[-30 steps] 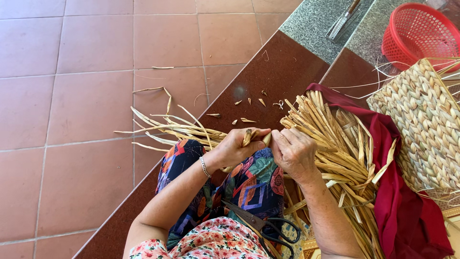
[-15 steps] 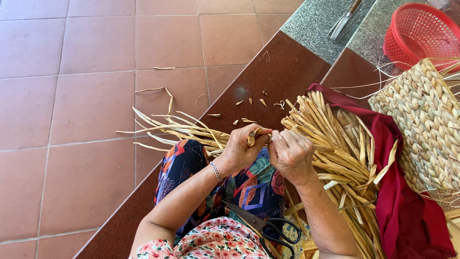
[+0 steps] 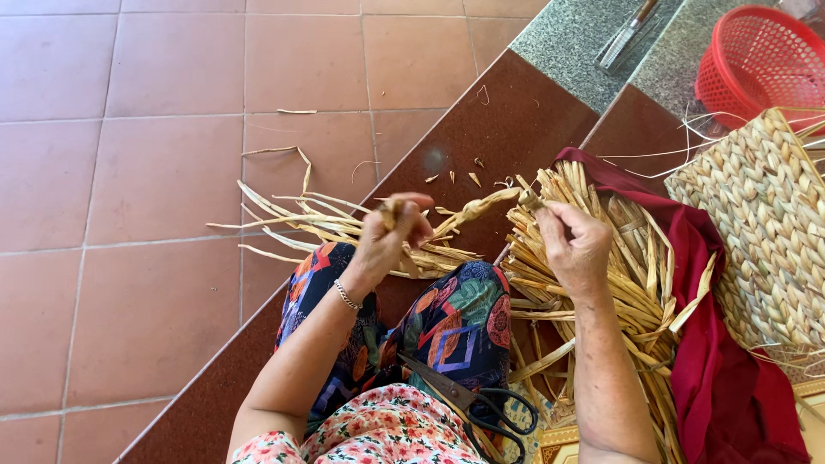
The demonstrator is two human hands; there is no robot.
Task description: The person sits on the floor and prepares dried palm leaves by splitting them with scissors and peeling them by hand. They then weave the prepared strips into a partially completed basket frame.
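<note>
The scene is lit by bright, even daylight, strongest at the far right, where pale glare is thrown onto the red basket [image 3: 760,64]. Only soft, faint shadows are cast. Slight motion blur is seen on the left hand [image 3: 391,236].

2 hands [image 3: 391,236] [image 3: 574,245] pinch twisted straw strand [image 3: 477,209], apparently taut.
</note>
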